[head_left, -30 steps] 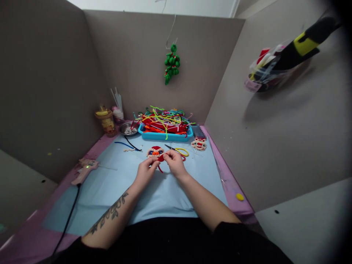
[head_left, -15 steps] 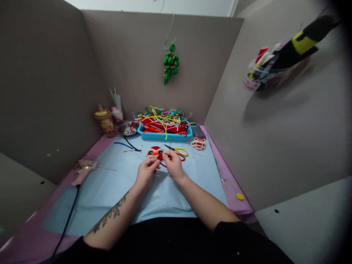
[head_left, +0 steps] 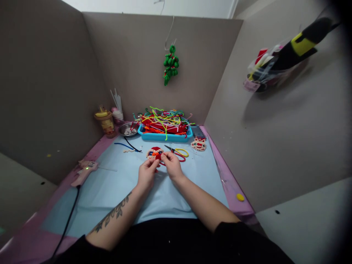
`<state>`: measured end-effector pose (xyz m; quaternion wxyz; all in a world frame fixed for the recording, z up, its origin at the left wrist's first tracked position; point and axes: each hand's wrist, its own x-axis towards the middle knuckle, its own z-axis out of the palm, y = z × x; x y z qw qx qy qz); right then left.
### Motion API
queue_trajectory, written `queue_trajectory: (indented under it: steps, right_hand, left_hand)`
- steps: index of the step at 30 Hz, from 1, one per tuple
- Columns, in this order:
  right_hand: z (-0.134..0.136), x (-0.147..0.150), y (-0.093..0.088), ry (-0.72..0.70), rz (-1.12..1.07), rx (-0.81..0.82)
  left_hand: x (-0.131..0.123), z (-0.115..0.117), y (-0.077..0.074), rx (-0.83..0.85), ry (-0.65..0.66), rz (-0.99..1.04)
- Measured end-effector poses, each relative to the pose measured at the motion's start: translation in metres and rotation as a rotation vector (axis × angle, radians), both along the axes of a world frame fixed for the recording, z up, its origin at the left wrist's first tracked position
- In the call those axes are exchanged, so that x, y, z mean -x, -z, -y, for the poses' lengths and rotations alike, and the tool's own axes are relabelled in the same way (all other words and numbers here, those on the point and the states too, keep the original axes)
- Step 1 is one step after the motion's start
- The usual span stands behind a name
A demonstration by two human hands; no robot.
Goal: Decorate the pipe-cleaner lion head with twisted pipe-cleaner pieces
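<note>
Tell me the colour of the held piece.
The held piece is red; the head view shows it.

green ornament [head_left: 171, 62] hanging on wire [head_left: 169, 33] at back panel [head_left: 123, 55]; drink cup [head_left: 107, 124] back left, white sticks [head_left: 117, 101] standing just beside; yellow disc [head_left: 240, 197] on pink cover [head_left: 231, 191] at right; black-and-yellow tool [head_left: 302, 44] in clear holder [head_left: 251, 85], right panel [head_left: 275, 146].

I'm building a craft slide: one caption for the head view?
Left hand and right hand pinch a red piece near scissors and a blue tray.

A small red piece [head_left: 158, 156] is pinched between left hand [head_left: 146, 173] and right hand [head_left: 173, 167].
</note>
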<state>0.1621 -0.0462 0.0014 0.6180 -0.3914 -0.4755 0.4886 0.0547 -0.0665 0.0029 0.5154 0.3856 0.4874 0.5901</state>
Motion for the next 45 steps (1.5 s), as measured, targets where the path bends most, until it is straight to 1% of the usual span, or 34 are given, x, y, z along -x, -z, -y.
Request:
queue_trajectory:
  steps: [3,4,6,8,10,13,15,21,23,25,28,30,33,39,45]
  right_hand:
    - [0.0,-0.003,-0.003,-0.128,0.012,0.005]
    - [-0.001,-0.005,-0.003,-0.154,0.047,0.0]
    - [-0.001,-0.007,-0.002,-0.161,0.158,-0.017]
    - [-0.001,-0.009,-0.001,-0.113,0.284,-0.042]
    - [-0.001,-0.012,0.0,-0.036,0.393,-0.101]
    - [-0.001,-0.017,-0.002,0.05,0.501,-0.215]
    - [-0.002,-0.02,-0.005,0.07,0.54,-0.242]
    - [-0.005,-0.024,-0.011,0.068,0.513,-0.185]
    - [-0.007,-0.023,-0.01,0.055,0.471,-0.151]
    - [-0.009,-0.022,-0.008,0.037,0.377,-0.109]
    - [-0.014,-0.021,-0.005,-0.047,0.203,-0.004]
    - [-0.015,-0.022,-0.004,-0.126,0.158,0.061]
    - [-0.014,-0.024,-0.006,-0.173,0.188,0.076]
    - [-0.011,-0.024,-0.01,-0.093,0.319,-0.022]
    - [-0.012,-0.025,-0.009,-0.09,0.321,-0.02]
  left_hand:
    - [0.004,-0.003,0.001,-0.006,-0.036,0.025]
    - [0.005,-0.004,0.001,-0.005,-0.047,0.034]
    - [0.009,-0.005,0.002,0.004,-0.067,0.05]
    - [0.011,-0.006,0.003,0.017,-0.082,0.06]
    - [0.012,-0.007,0.003,0.028,-0.085,0.061]
    - [0.011,-0.005,0.003,0.037,-0.057,0.053]
    - [0.01,-0.004,0.003,0.04,-0.024,0.041]
    - [0.008,-0.001,0.005,0.055,0.053,0.029]
    - [0.007,-0.001,0.007,0.062,0.066,0.035]
    - [0.007,-0.001,0.008,0.067,0.074,0.044]
    - [0.007,-0.001,0.009,0.068,0.081,0.051]
    - [0.008,-0.001,0.01,0.062,0.083,0.048]
    - [0.009,-0.002,0.011,0.048,0.08,0.034]
    - [0.009,-0.002,0.01,0.029,0.078,-0.002]
    - [0.011,-0.001,0.007,0.038,0.101,-0.038]
